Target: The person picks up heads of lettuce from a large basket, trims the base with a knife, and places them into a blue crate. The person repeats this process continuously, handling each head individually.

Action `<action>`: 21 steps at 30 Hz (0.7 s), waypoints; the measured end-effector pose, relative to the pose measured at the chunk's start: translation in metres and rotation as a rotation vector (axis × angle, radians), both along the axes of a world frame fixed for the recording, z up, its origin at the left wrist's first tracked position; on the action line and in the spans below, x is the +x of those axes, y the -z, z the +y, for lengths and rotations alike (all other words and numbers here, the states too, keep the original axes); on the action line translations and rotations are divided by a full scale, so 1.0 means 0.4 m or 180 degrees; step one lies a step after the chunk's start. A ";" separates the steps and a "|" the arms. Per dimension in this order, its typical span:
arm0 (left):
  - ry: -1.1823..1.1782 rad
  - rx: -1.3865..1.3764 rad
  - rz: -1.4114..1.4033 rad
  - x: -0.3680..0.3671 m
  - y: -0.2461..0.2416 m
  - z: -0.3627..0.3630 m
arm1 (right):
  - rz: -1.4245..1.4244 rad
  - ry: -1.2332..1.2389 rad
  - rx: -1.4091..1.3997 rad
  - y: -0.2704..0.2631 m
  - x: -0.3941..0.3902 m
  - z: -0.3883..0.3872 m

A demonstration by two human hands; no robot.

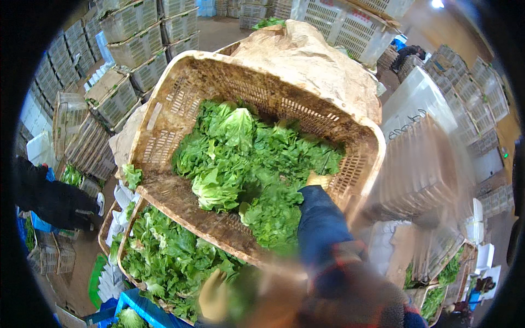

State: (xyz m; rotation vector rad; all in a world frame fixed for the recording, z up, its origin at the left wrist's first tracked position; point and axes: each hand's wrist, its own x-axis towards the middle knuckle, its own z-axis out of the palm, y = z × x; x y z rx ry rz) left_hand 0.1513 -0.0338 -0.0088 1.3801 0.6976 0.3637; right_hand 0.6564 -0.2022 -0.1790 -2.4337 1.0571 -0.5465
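A large dirty plastic crate with slotted walls stands tilted before me, partly filled with heads of leafy green lettuce. My right hand, in a yellowish glove, reaches into the crate's right side against the lettuce; its fingers are mostly hidden, so its grip cannot be told. My left hand, gloved alike, is at the bottom over a second crate of loose lettuce leaves. Green leaves lie just right of it, blurred, and whether it holds them is unclear.
Brownish sheeting lies behind the large crate. Stacked crates rise at the upper left, with more stacks at right. A person in dark clothes is at the left. A blue container with lettuce sits at the lower left.
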 end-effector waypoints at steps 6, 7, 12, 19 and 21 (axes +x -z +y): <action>-0.0095 -0.0180 0.0092 -0.077 0.018 -0.005 | -0.0327 -0.0880 0.1483 -0.301 -0.201 0.030; -0.0023 -0.0122 0.0082 -0.083 0.012 0.003 | -0.0842 -0.1106 0.1414 -0.347 -0.260 0.046; -0.0036 -0.0324 -0.0613 -0.045 -0.045 0.098 | -0.2270 -0.3143 0.0908 -0.489 -0.502 0.140; -0.0762 -0.0769 -0.2647 0.040 -0.011 0.120 | -0.1732 -0.6033 0.1213 -0.537 -0.995 0.288; -0.1317 -0.1459 -0.2305 -0.045 0.049 0.156 | -0.0016 -0.6305 0.2037 -0.557 -1.110 0.274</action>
